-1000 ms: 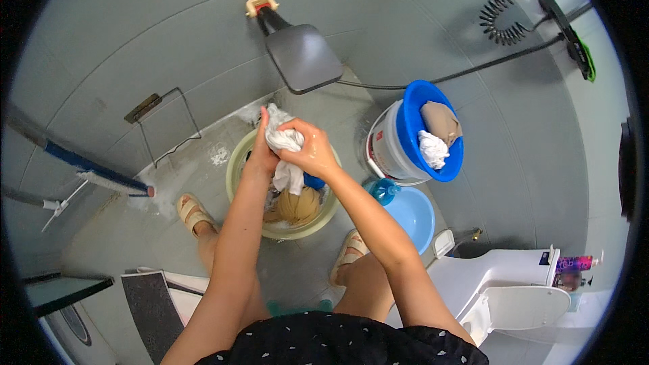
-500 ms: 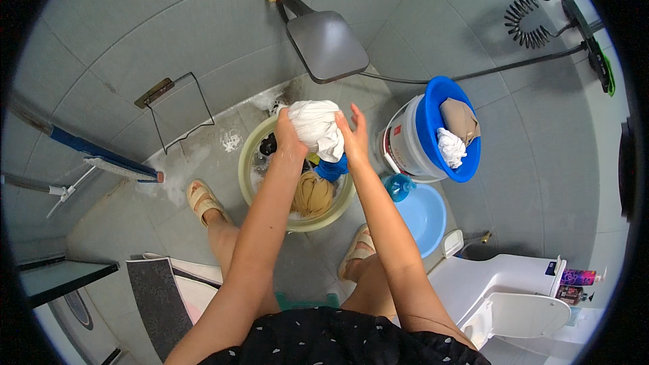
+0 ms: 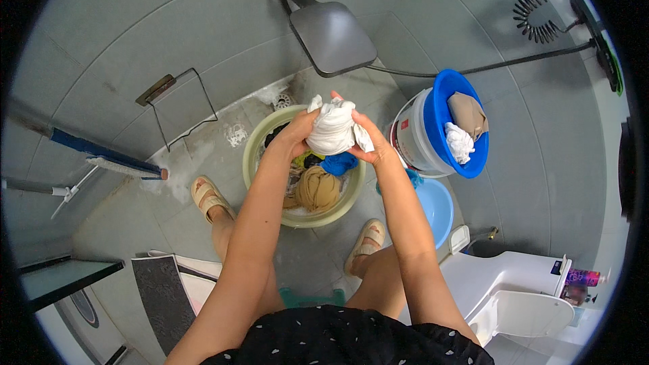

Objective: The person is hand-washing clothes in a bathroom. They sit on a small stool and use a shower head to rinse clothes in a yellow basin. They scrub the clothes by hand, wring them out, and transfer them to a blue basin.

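A bundled white cloth (image 3: 331, 128) is gripped between my two hands over a pale green basin (image 3: 341, 208). My left hand (image 3: 299, 131) closes on its left side, and my right hand (image 3: 370, 138) wraps the right side, where a loose end of the cloth sticks out. Under the cloth, the basin holds wet laundry: a tan garment (image 3: 318, 188), a blue piece (image 3: 339, 163), and some yellow and dark pieces. Suds show around them. Part of the basin's contents is hidden by my hands and the cloth.
Right of the basin, a blue tub (image 3: 481, 152) with tan and white cloth rests on a white bucket (image 3: 412, 132). A light blue basin (image 3: 436, 213) and toilet (image 3: 500, 277) stand nearer. A shower head (image 3: 332, 37) hangs ahead; a brush (image 3: 111, 154) leans left.
The white cloth has been gathered into a tighter bundle. My right hand's fingers, partly raised before, now wrap around it. The view has shifted slightly.
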